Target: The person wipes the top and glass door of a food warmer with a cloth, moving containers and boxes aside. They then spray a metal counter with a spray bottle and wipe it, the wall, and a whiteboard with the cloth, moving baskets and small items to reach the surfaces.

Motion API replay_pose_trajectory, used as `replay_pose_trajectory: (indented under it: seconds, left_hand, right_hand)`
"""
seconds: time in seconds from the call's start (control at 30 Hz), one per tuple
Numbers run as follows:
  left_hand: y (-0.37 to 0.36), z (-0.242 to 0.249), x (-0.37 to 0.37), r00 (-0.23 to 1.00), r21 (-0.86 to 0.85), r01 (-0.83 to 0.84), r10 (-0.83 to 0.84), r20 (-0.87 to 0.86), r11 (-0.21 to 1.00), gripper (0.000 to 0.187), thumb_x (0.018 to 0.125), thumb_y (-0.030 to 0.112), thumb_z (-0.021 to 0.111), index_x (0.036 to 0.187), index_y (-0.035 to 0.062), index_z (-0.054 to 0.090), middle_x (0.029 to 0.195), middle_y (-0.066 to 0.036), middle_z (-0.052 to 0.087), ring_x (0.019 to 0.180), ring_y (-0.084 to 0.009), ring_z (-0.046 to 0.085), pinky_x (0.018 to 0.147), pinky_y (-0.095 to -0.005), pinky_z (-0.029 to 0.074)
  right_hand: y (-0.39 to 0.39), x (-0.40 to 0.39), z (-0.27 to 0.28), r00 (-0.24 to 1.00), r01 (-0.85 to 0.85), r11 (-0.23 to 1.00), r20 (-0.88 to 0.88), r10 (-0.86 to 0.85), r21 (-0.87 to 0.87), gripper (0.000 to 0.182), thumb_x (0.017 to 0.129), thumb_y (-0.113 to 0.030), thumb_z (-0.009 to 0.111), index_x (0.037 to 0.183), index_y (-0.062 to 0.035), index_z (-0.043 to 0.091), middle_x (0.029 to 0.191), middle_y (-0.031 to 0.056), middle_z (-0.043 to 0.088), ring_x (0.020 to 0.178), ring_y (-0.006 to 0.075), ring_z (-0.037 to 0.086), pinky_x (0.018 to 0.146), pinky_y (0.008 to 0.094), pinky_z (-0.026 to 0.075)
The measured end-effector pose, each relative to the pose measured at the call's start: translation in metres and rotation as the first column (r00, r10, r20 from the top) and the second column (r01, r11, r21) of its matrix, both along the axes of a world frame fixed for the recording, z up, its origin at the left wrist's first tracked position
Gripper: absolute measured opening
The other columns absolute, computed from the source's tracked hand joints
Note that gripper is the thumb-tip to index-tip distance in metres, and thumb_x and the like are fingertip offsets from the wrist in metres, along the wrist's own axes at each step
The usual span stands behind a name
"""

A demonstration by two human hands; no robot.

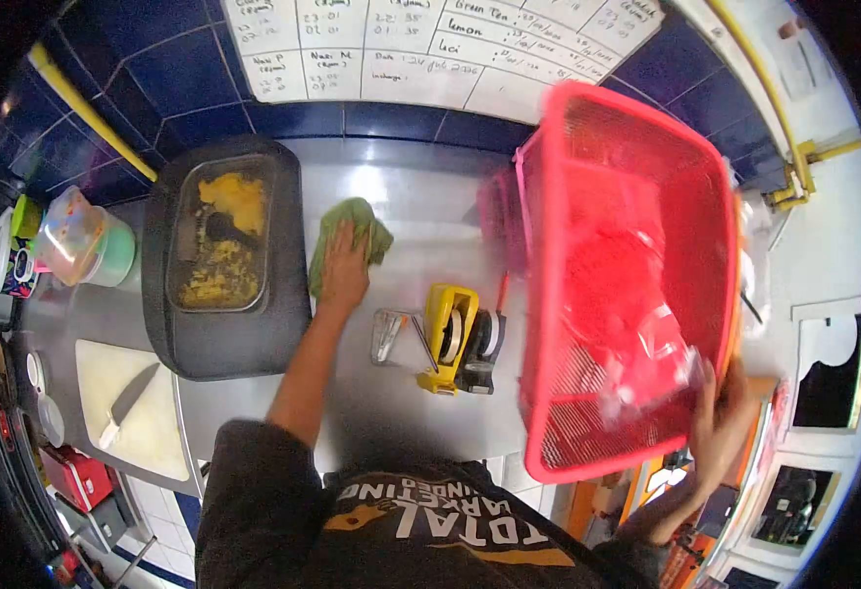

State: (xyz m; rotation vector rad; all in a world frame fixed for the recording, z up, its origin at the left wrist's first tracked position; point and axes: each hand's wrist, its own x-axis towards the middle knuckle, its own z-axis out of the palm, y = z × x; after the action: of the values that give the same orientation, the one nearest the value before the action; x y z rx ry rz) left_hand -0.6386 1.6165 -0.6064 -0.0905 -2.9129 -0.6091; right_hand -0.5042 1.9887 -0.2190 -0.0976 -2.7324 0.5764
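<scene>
My left hand (346,273) presses a crumpled green cloth (371,234) flat against the steel counter (420,187), fingers over the cloth. On the far right, my right hand (720,422) grips the near right side of a red plastic basket (546,294), partly blurred. The basket is tilted, and crumpled clear plastic and red items lie in it. Between the hands stand a yellow tape dispenser (447,334) and a black tape dispenser (484,353). A small clear case (389,337) lies just left of them, beside a pen-like stick.
A dark tray (224,348) holds a clear container (265,245) of yellow food with a dark utensil. A knife (134,398) lies on a white cutting board (160,432). Plastic tubs (106,250) stand at far left. A whiteboard (391,59) hangs on the blue tiles behind.
</scene>
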Motion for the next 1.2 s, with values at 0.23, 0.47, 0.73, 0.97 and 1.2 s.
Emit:
replay_pose_trajectory:
  seconds: [0.23, 0.47, 0.73, 0.97, 1.2]
  left_hand:
    - [-0.001, 0.017, 0.108, 0.99, 0.214, -0.095, 0.114, -0.082, 0.972, 0.051, 0.086, 0.006, 0.05, 0.137, 0.0039, 0.046, 0.147, -0.022, 0.035, 0.129, -0.0368, 0.044, 0.102, -0.0469, 0.043]
    - [0.001, 0.012, 0.171, 0.983, 0.172, -0.141, 0.117, 0.139, 0.975, 0.049, 0.084, 0.017, 0.055, 0.13, 0.0017, 0.05, 0.132, -0.025, 0.049, 0.102, -0.0409, 0.061, 0.082, -0.0477, 0.054]
    - [-0.013, 0.019, 0.198, 0.993, 0.432, -0.101, 0.12, -0.016, 0.896, 0.015, 0.087, 0.01, 0.054, 0.087, -0.0046, 0.059, 0.084, -0.028, 0.063, 0.08, -0.044, 0.063, 0.07, -0.0486, 0.052]
    - [-0.015, -0.004, 0.227, 0.89, 0.874, -0.434, 0.253, 0.379, 0.22, 0.034, 0.094, 0.024, 0.056, 0.114, -0.0042, 0.057, 0.098, -0.013, 0.065, 0.089, -0.0256, 0.064, 0.077, -0.0379, 0.051]
    - [-0.02, 0.109, 0.211, 0.952, 0.813, -0.234, 0.045, 0.304, -0.533, 0.046, 0.096, 0.037, 0.052, 0.124, 0.0009, 0.054, 0.111, -0.012, 0.061, 0.096, -0.0225, 0.062, 0.083, -0.0368, 0.052]
  right_hand:
    - [-0.09, -0.076, -0.027, 0.967, -0.234, 0.931, -0.037, 0.254, 0.281, 0.029, 0.087, -0.025, 0.062, 0.08, 0.0029, 0.06, 0.064, 0.0227, 0.056, 0.056, 0.04, 0.051, 0.058, 0.0462, 0.042]
    - [-0.173, -0.123, -0.092, 0.95, -0.299, 0.931, -0.026, 0.311, 0.21, 0.033, 0.082, -0.03, 0.062, 0.074, 0.0019, 0.063, 0.066, 0.0239, 0.061, 0.065, 0.0426, 0.061, 0.063, 0.0511, 0.048]
    - [-0.203, -0.177, -0.211, 0.967, -0.255, 0.951, 0.026, 0.254, 0.176, 0.035, 0.082, -0.033, 0.061, 0.08, 0.0021, 0.065, 0.079, 0.026, 0.066, 0.074, 0.0429, 0.066, 0.07, 0.0507, 0.053]
    - [-0.214, -0.192, -0.277, 0.978, -0.187, 0.969, 0.12, 0.168, 0.162, 0.031, 0.082, -0.031, 0.061, 0.085, -0.0009, 0.065, 0.077, 0.022, 0.067, 0.073, 0.038, 0.068, 0.068, 0.0478, 0.054]
    - [-0.225, -0.146, -0.246, 0.981, -0.187, 0.978, 0.024, 0.191, -0.097, 0.04, 0.088, -0.037, 0.06, 0.103, 0.0004, 0.058, 0.088, 0.0217, 0.068, 0.082, 0.0406, 0.066, 0.072, 0.0458, 0.053]
